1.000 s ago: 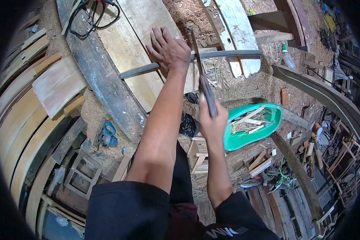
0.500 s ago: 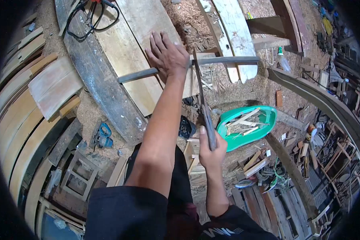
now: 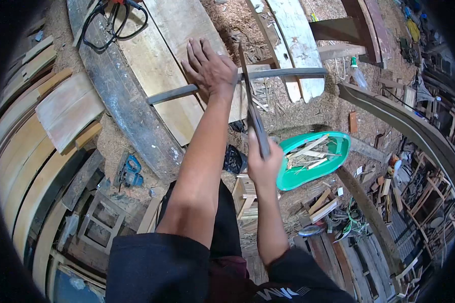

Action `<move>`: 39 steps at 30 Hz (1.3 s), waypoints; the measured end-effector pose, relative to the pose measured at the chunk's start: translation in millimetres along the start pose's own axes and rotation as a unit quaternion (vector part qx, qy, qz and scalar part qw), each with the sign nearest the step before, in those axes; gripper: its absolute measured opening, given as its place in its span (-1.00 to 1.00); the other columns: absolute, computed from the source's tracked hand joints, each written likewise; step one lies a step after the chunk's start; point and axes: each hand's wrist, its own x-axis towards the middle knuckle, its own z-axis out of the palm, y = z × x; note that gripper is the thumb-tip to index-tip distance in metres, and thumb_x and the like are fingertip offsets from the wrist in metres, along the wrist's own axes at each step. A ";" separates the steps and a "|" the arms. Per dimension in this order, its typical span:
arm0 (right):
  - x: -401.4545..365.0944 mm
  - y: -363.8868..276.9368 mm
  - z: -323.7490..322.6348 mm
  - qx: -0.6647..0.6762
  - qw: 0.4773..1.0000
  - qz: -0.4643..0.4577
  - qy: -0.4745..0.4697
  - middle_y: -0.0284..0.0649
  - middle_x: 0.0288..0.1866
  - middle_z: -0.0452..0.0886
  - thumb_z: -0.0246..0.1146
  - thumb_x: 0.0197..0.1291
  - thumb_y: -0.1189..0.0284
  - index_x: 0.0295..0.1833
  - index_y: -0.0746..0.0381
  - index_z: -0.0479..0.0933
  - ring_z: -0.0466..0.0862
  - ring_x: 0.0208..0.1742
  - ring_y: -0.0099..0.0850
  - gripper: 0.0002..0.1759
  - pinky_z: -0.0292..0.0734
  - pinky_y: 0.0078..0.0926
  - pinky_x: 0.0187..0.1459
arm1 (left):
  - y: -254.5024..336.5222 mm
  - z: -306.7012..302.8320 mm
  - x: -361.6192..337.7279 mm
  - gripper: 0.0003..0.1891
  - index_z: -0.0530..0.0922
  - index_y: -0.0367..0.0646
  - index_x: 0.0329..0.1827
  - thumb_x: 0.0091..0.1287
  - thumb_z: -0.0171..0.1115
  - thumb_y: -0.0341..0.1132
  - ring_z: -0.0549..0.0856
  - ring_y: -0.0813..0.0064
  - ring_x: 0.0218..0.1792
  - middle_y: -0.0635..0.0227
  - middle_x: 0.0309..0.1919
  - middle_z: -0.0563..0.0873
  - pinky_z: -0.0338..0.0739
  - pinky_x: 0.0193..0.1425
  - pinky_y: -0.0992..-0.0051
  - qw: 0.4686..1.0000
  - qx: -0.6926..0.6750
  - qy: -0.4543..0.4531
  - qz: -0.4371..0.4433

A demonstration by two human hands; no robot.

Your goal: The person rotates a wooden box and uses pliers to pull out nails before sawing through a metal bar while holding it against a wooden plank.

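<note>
My left hand (image 3: 215,71) lies palm down, fingers stretched out, across a narrow dark wooden strip (image 3: 173,94) and the pale board (image 3: 169,60) under it. The strip spans crosswise from this board to a white-stained plank (image 3: 298,38). Closed around the handle of a handsaw, my right hand (image 3: 264,160) is below and to the right of my left hand. The saw's thin blade (image 3: 247,83), seen nearly edge-on, crosses the strip just right of my left hand. Whether its teeth have cut into the strip cannot be made out.
A green tub (image 3: 308,179) with wood scraps stands right of my right hand. A corded tool (image 3: 117,22) lies at the upper left, and a blue power tool (image 3: 130,171) is on the floor. Curved planks (image 3: 30,166) stack at left. Wood shavings cover the ground.
My right hand and the saw have moved forward, away from my body, so the blade reaches farther past the strip. My left hand stays in place on the strip.
</note>
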 end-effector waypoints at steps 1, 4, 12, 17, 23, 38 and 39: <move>13.5 0.9 4.5 -0.017 1.000 -0.009 -0.011 -0.41 -0.68 0.38 0.30 0.32 0.40 -0.43 0.34 0.54 0.33 -0.57 -0.71 -0.71 0.24 -0.57 -0.55 | 0.5 0.7 -1.9 -0.37 0.34 -0.25 0.39 0.22 0.04 -0.21 0.12 0.09 0.55 0.00 0.48 0.25 -0.23 0.58 -0.06 1.000 -0.004 -0.007 0.000; 6.8 0.5 -3.1 -0.016 1.000 -0.016 0.014 -0.41 -0.68 0.37 0.30 0.31 0.41 -0.44 0.35 0.53 0.33 -0.58 -0.71 -0.71 0.24 -0.57 -0.55 | -1.4 -1.8 -1.1 -0.34 0.31 -0.25 0.41 0.20 0.05 -0.21 0.09 0.10 0.56 0.01 0.51 0.21 -0.26 0.58 -0.08 1.000 -0.006 -0.020 -0.004; 12.6 9.8 3.6 -0.051 0.997 -0.051 0.021 -0.36 -0.69 0.35 0.29 0.32 0.35 -0.42 0.32 0.57 0.30 -0.61 -0.68 -0.70 0.23 -0.52 -0.57 | 0.5 -2.5 0.3 -0.35 0.33 -0.27 0.39 0.19 0.04 -0.22 0.09 0.07 0.56 -0.01 0.51 0.21 -0.27 0.58 -0.08 0.999 -0.028 -0.025 -0.009; -12.1 -3.3 -2.9 -0.015 0.998 -0.040 0.034 -0.37 -0.69 0.35 0.29 0.33 0.30 -0.42 0.32 0.56 0.29 -0.60 -0.67 -0.66 0.22 -0.50 -0.56 | -0.4 1.6 3.1 -0.36 0.34 -0.27 0.39 0.20 0.04 -0.22 0.11 0.07 0.55 -0.03 0.50 0.22 -0.25 0.57 -0.08 1.000 -0.024 -0.013 -0.009; 7.7 0.9 -6.9 -0.013 1.000 -0.001 0.000 -0.48 -0.64 0.35 0.28 0.36 0.25 -0.37 0.33 0.59 0.30 -0.56 -0.67 -0.64 0.19 -0.56 -0.53 | 0.1 1.4 0.7 -0.36 0.35 -0.30 0.36 0.16 0.04 -0.24 0.12 0.08 0.55 -0.01 0.50 0.22 -0.26 0.57 -0.08 1.000 -0.026 -0.001 -0.004; 29.9 -1.6 13.1 -0.043 0.999 -0.023 -0.003 -0.51 -0.62 0.36 0.25 0.37 0.39 -0.26 0.37 0.63 0.28 -0.55 -0.71 -0.76 0.17 -0.56 -0.56 | -1.6 2.1 1.9 -0.33 0.32 -0.27 0.40 0.18 0.06 -0.22 0.11 0.07 0.55 -0.02 0.51 0.21 -0.25 0.58 -0.09 1.000 -0.018 -0.013 -0.010; 23.1 -3.2 7.1 -0.020 1.000 -0.015 -0.004 -0.51 -0.62 0.34 0.26 0.37 0.38 -0.30 0.37 0.61 0.27 -0.55 -0.71 -0.74 0.17 -0.55 -0.56 | -0.9 1.0 0.3 -0.33 0.31 -0.28 0.40 0.18 0.06 -0.22 0.11 0.07 0.55 -0.02 0.50 0.21 -0.25 0.58 -0.09 1.000 -0.015 -0.016 -0.011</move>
